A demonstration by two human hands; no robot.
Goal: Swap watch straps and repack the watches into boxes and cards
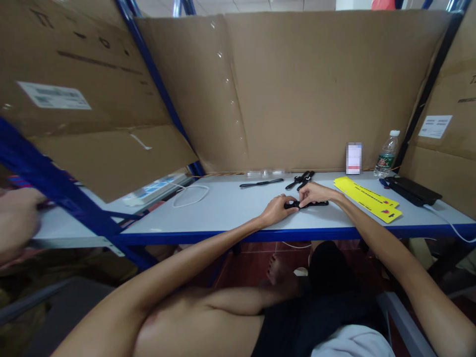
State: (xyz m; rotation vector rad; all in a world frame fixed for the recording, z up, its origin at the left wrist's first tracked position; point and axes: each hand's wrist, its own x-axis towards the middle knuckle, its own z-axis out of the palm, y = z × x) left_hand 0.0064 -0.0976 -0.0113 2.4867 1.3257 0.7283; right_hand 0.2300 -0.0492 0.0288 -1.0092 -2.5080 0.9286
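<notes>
A long, narrow black strap-like piece [320, 203] lies on the table near its front edge, and both hands are on it. My left hand [277, 210] grips its left end between thumb and fingers. With pinched fingertips, my right hand [314, 193] holds it near the middle, just right of my left hand. The exact kind of the piece is too small to make out. Just behind my right hand lie several similar black pieces with shiny parts [300, 179]. Farther left, a single thin black strap [261, 183] lies flat.
Yellow printed cards [366, 198] lie right of my hands. Beyond them are a phone [353, 158], a water bottle [385, 156] and a black case [414, 191] with a white cable. A white cord [191, 194] loops at left. Cardboard walls [316, 89] enclose the table. Another person's blurred hand [18, 223] shows far left.
</notes>
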